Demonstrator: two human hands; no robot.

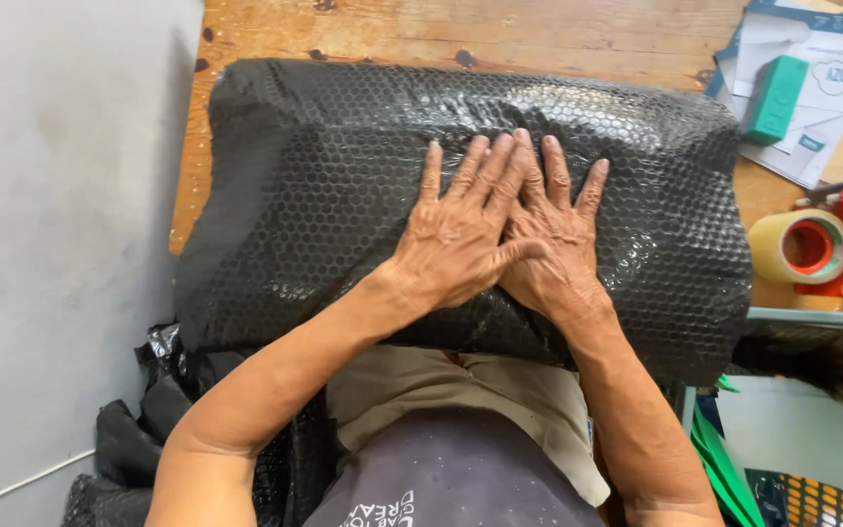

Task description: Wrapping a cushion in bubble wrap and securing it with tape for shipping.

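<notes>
One bundle wrapped in black bubble wrap (pixel 343 195) lies on the wooden bench (pixel 461 34), filling most of its width. Long axis runs left to right, parallel to the bench's near edge; the near side overhangs that edge toward the person's lap.

Two hands on it, both palm-down, both on the top face a little right of the bundle's middle.
- Left hand (pixel 456 239): flat, fingers (pixel 480 166) straight and close together, pointing toward the far edge of the bench. It lies partly over the right hand, thumb crossing it.
- Right hand (pixel 553 249): flat, fingers somewhat spread, also pointing toward the far edge. Partly covered by the left.
- Neither hand grips anything; the fingers are extended and pressed onto the wrap, closed around nothing.

Relation noted: the bundle lies directly under the fingers, its length crosswise to the way they point. Both hands sit about equally near; the left is on top.

Count of other items:
- One tape dispenser (pixel 826 244), red, with a tan roll, at the bench's right edge, well apart from the hands.
- One green block (pixel 775 98) at the far right corner, resting on a few papers (pixel 831 68); exact number cannot be told.
- Loose black wrap (pixel 129 429) hangs below the near left corner.
</notes>
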